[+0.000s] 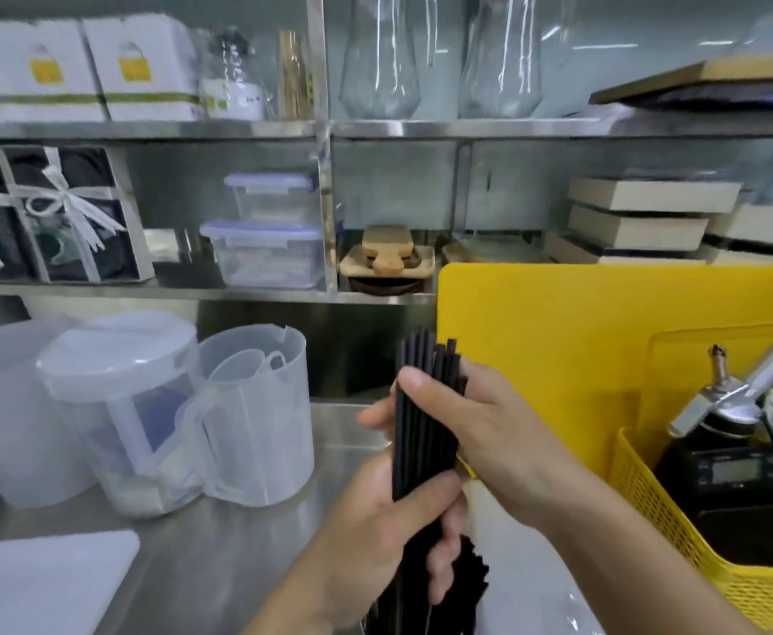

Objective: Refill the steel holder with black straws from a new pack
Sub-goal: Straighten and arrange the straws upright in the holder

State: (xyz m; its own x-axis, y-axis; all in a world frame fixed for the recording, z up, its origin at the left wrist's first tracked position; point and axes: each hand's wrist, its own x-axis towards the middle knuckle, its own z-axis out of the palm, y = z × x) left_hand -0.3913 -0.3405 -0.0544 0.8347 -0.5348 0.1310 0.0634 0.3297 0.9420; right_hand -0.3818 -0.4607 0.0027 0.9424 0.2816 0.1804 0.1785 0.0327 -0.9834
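A bundle of black straws (pixel 423 419) stands upright in the middle of the view, above the steel counter (pixel 219 556). My right hand (pixel 480 423) grips the upper part of the bundle, thumb across the front. My left hand (pixel 389 543) grips it lower down, fingers curled round it. More black straws (pixel 469 575) show below my left hand, beside clear plastic wrap (pixel 540 588). The steel holder is not visible.
Translucent plastic jugs (pixel 256 414) and a lidded jug (pixel 123 405) stand at the left. A white board (pixel 41 584) lies front left. A yellow cutting board (pixel 604 359) leans behind, and a yellow basket (pixel 696 584) with a scale and tools sits right. Steel shelves hold boxes above.
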